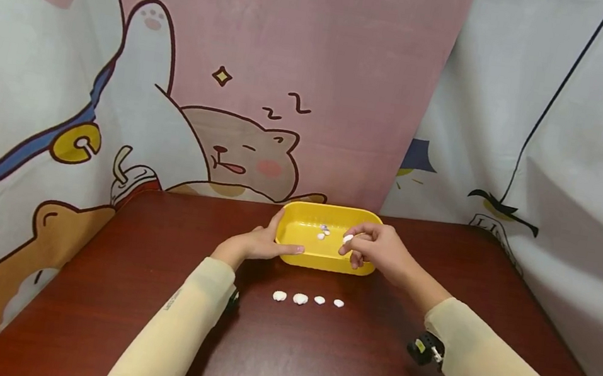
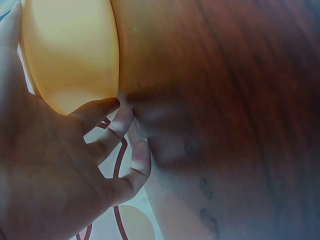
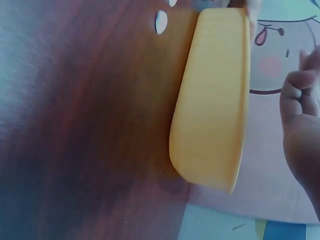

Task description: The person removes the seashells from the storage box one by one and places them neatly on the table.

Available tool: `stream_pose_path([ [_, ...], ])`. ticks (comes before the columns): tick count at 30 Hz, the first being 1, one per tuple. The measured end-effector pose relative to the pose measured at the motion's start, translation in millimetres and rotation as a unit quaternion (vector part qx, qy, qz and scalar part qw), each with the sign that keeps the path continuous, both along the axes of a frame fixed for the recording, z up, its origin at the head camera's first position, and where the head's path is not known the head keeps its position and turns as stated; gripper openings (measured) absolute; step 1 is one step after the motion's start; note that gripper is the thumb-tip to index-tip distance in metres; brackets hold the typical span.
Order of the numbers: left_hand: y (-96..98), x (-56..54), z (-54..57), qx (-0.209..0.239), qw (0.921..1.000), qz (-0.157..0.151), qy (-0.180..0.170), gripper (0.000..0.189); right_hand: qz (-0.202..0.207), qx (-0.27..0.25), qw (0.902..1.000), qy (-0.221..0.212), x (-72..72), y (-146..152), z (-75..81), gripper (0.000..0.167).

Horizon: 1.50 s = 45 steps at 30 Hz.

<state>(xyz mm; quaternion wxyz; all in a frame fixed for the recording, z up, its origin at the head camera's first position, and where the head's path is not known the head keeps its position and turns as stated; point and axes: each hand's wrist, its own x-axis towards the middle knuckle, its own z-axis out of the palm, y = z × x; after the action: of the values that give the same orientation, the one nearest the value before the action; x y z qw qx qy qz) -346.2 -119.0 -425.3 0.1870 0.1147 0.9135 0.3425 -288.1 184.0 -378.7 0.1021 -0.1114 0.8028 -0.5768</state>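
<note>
My left hand grips the left end of a yellow plastic basin, its thumb lying along the front rim. In the left wrist view, the fingers bend at the basin's end. Over the right part of the basin, my right hand pinches a small white seashell between thumb and fingertips. A few small shells lie on the basin's floor. In front of it, several white seashells form a row on the table. The right wrist view shows the basin's outer side, with the right hand above its rim.
The dark red-brown wooden table runs back to a cartoon-printed cloth. Another pale cloth hangs along the right side. A black wrist device sits under the right sleeve.
</note>
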Motion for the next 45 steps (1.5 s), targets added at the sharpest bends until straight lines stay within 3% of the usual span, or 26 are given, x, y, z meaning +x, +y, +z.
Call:
stream_pose_path([
  [3,-0.2,-1.3,2.1,-0.001,1.0000,-0.005,0.007,0.130,0.023,0.002,0.9996,-0.014,15.0,7,-0.4,0.030],
  [9,-1.0,-3.0,9.2,-0.006,0.9999,-0.007,0.013,0.130,0.091,0.103,0.9904,-0.012,37.8,21,-9.2,0.034],
  [20,2.2,-5.2,12.5,-0.013,0.9997,-0.012,0.014,0.130,0.125,0.220,0.9674,0.017,40.5,40,-47.9,0.028],
  [26,3.5,-4.4,10.3,-0.016,0.9998,-0.010,0.004,0.132,0.127,0.223,0.9664,0.019,41.0,41,-57.2,0.026],
  [45,-1.5,0.7,-0.5,-0.012,0.9998,-0.004,0.013,0.130,0.140,0.235,0.9617,0.012,38.8,46,-60.9,0.025],
])
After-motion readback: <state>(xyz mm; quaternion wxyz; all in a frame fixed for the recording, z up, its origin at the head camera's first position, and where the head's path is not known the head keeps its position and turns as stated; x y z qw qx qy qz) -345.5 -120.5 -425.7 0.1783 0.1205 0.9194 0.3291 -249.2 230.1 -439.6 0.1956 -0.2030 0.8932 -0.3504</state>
